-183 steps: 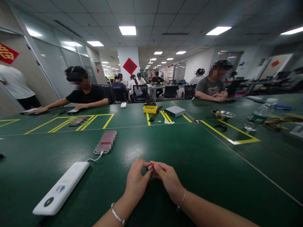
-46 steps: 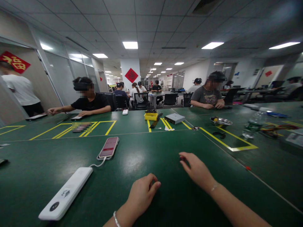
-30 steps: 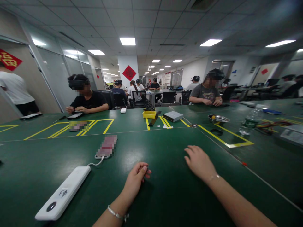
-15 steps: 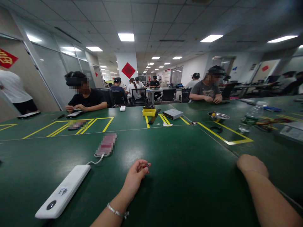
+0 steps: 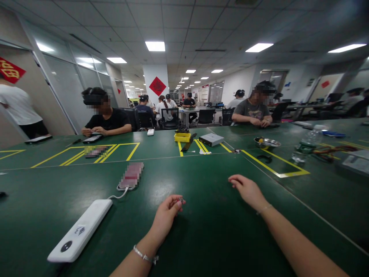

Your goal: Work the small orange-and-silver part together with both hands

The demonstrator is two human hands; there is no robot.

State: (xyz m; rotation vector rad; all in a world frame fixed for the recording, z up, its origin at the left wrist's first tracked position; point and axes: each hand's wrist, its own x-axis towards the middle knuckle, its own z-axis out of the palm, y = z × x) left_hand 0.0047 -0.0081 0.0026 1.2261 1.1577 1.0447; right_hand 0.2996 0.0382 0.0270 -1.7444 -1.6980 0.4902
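My left hand (image 5: pixel 166 213) is closed in a pinch above the green table (image 5: pixel 201 246). Between its thumb and fingers is a small piece (image 5: pixel 180 200), red and silvery; its kind is too small to make out. To the right and a little farther off, my right hand (image 5: pixel 248 192) is held over the table, its fingers bent together and pointing left. Whatever those fingers may hold is hidden. A gap separates the two hands.
Left of my hands lies a white power bank (image 5: pixel 80 231), cabled to a phone (image 5: pixel 131 175). Farther off are a yellow tray (image 5: pixel 182 137), a grey box (image 5: pixel 211 139), a metal bowl (image 5: pixel 266 142) and a plastic bottle (image 5: pixel 307 144). Two people sit across the table.
My right hand has moved left from the right side of the table, closer to my left hand. My left hand stays in place, still pinching the small piece.
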